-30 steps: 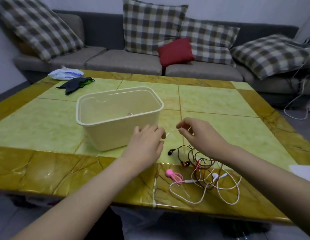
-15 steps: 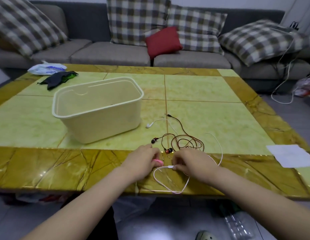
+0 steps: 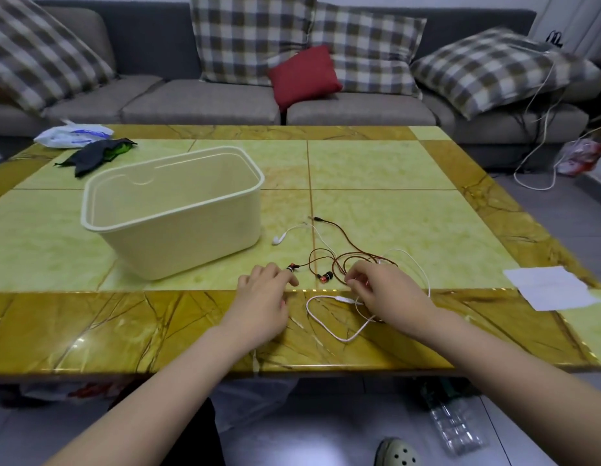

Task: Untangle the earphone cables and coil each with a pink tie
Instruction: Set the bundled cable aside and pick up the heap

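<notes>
Tabletop (image 3: 393, 163): left hand (image 3: 263, 297), right hand (image 3: 383, 292) curled over cables (image 3: 342, 299).

Left hand (image 3: 263, 294) palm-down, right hand (image 3: 383, 290) in a pinch

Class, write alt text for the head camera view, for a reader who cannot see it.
Two bare hands work on tangled brown and white earphone cables on a green-and-yellow marble table: the right hand pinches into the tangle, the left hand rests curled beside it. A cream plastic tub stands to the left, a grey sofa behind.
</notes>
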`<action>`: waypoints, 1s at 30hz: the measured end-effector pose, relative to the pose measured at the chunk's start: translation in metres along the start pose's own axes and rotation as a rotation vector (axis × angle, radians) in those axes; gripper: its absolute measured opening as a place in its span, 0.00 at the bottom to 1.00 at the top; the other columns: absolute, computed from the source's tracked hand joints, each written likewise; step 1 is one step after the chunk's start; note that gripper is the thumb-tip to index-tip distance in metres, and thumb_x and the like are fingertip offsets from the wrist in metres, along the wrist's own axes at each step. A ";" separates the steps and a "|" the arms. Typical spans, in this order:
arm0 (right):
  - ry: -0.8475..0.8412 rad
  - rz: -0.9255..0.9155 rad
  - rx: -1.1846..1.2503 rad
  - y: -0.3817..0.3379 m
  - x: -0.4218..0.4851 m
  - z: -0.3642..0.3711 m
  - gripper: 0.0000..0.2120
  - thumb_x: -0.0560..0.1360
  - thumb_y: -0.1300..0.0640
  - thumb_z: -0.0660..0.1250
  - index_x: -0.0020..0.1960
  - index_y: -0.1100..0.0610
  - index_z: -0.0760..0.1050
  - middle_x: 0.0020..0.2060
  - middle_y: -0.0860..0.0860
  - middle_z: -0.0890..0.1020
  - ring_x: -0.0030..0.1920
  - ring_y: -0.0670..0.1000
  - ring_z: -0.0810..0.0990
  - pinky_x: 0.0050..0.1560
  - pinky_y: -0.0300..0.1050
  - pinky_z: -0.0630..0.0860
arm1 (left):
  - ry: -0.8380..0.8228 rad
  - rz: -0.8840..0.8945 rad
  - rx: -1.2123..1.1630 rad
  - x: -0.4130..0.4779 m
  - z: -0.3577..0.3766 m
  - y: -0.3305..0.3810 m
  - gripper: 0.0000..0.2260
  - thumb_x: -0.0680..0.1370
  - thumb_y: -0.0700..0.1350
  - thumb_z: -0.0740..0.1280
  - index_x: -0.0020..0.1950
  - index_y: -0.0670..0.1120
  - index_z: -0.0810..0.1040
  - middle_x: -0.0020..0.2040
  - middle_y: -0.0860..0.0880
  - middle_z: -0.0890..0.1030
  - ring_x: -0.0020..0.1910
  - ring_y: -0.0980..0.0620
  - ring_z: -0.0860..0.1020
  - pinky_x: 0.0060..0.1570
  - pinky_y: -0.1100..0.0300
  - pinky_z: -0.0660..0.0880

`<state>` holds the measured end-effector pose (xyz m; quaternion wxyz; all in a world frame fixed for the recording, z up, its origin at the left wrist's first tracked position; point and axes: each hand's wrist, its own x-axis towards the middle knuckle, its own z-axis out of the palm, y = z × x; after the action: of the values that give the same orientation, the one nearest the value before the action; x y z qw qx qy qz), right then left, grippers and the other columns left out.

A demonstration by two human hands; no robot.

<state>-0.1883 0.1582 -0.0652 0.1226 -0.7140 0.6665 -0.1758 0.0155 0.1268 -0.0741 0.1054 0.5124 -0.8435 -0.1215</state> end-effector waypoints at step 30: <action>0.057 0.158 -0.031 0.032 -0.014 -0.112 0.18 0.78 0.44 0.60 0.37 0.52 0.80 0.22 0.48 0.71 0.24 0.47 0.67 0.28 0.43 0.62 | 0.184 -0.095 -0.919 0.045 -0.046 0.041 0.13 0.80 0.47 0.61 0.38 0.45 0.75 0.27 0.54 0.70 0.29 0.52 0.75 0.33 0.67 0.73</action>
<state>-0.2650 0.1763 0.0223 0.1062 -0.6559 0.7264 -0.1756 -0.0253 0.1005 -0.0155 0.3899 0.4592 -0.6651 -0.4413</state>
